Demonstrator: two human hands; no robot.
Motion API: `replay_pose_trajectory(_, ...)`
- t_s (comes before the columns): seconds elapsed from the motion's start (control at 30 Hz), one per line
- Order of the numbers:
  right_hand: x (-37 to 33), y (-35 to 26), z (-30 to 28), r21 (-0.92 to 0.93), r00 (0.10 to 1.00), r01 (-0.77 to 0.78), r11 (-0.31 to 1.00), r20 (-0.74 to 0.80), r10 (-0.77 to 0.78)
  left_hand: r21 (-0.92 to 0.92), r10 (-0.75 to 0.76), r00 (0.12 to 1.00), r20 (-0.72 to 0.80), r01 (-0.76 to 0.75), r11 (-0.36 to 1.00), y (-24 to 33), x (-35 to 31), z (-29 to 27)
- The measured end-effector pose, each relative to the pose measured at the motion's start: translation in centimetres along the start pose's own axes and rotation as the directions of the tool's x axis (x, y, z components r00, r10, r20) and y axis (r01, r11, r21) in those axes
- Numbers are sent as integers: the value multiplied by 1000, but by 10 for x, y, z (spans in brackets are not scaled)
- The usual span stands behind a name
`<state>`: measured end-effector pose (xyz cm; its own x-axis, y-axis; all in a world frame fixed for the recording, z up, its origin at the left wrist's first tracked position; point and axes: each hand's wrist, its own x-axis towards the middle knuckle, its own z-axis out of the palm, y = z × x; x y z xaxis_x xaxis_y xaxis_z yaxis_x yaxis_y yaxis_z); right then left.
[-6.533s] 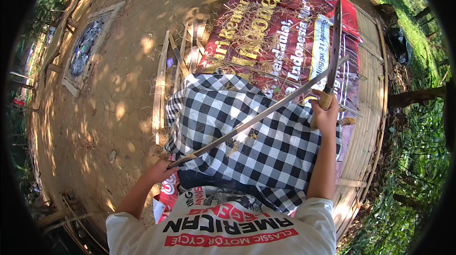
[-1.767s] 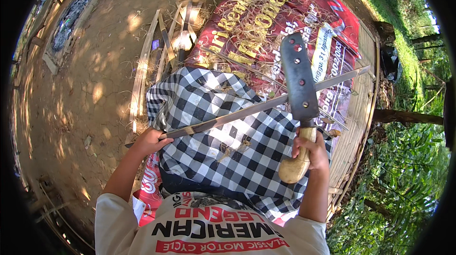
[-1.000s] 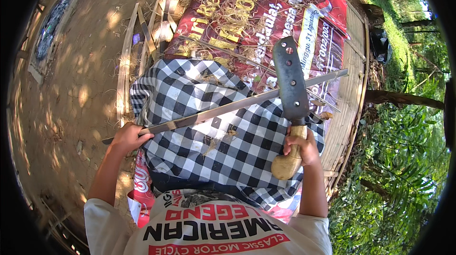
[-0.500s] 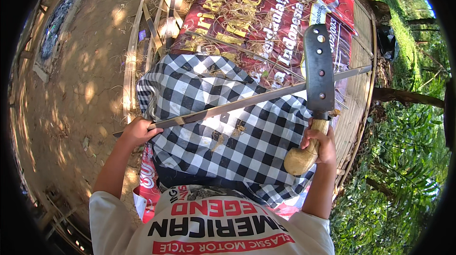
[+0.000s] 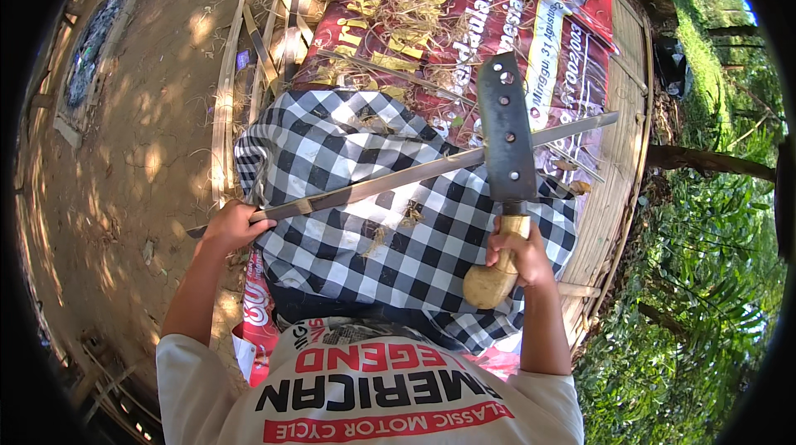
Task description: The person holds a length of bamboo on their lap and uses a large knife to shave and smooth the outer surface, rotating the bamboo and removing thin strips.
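Left hand (image 5: 235,226) is clamped on a bamboo strip (image 5: 381,187), right hand (image 5: 518,252) grips a cleaver (image 5: 507,161) hiding part of it. Shavings (image 5: 424,7) all over the banner (image 5: 477,30), grey debris (image 5: 85,63) in the framed pit (image 5: 68,131).

Bamboo platform (image 5: 609,188), red printed banner (image 5: 516,34) spread across it, curled shavings (image 5: 414,14) atop

bright daylight | ground (image 5: 124,188) sun-dappled | glare on cloth (image 5: 448,238) | fisheye bending, black corners

From here I see a black-and-white checked cloth (image 5: 448,238), a dark grey blade (image 5: 502,165), tan handle (image 5: 489,286), brown strip (image 5: 373,187) and maroon banner (image 5: 452,26) lettered in yellow and white.
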<state>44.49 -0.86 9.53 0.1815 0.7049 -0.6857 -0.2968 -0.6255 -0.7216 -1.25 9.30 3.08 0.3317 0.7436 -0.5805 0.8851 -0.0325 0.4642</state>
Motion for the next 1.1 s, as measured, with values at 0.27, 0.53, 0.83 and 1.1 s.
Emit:
replay_pose_trajectory(0.27, -1, -23, -27, 146, 994, 112, 983, -4, -113, 60, 66, 997, -43, -63, 996, -14, 3, 13)
replay_pose_trajectory(0.53, -5, -6, -15, 31, 996, -35, 999, 87, 32, 15, 108, 993, -55, -107, 994, -11, -3, 5)
replay_pose_trajectory(0.83, -12, 20, -1, -8, 985, -137, 991, 106, 137, 134, 266, 948, -174, -244, 960, -21, -8, 2)
replay_pose_trajectory(1.1, -13, -4, -6, 152, 995, 99, 983, -1, -100, 24, 121, 985, -125, -119, 993, -22, 4, 23)
